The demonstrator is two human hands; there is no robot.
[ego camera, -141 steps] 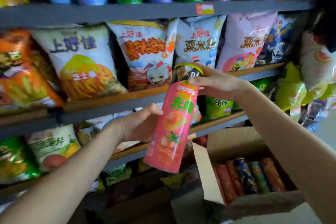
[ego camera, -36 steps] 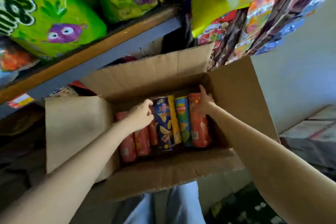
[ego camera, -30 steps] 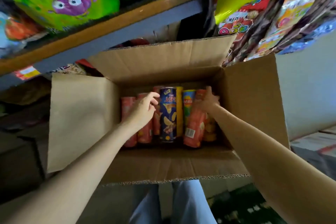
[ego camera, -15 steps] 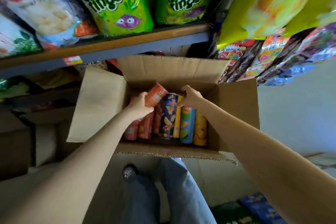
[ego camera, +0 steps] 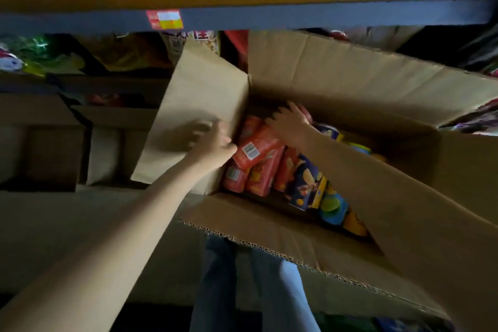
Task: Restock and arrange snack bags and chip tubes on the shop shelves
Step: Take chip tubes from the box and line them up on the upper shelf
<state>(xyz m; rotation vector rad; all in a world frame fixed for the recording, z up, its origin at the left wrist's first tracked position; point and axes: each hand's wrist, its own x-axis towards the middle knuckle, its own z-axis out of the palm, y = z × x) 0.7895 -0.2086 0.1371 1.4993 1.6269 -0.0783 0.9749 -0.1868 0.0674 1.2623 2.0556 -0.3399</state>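
Observation:
An open cardboard box (ego camera: pixel 296 240) holds several chip tubes lying side by side: red ones (ego camera: pixel 258 178) on the left, then a dark blue tube (ego camera: pixel 304 186), with green and yellow ones beyond it. One red chip tube (ego camera: pixel 256 147) is raised at a slant above the others, its barcode facing up. My right hand (ego camera: pixel 289 122) grips that tube's far end with curled fingers. My left hand (ego camera: pixel 210 140) is blurred, with its fingers spread loosely against the box's left flap (ego camera: pixel 199 100), just beside the tube's near end.
A shelf edge (ego camera: pixel 269 16) with a red and yellow price tag (ego camera: pixel 165 19) runs across the top, with snack bags above it. More bags and brown boxes (ego camera: pixel 54 140) sit in the dark lower shelf on the left. My legs (ego camera: pixel 269 296) are below the box.
The view swung down and closer to the box. My right hand shifted left onto the raised red tube's far end. My left hand let go of that tube and moved out to the left flap.

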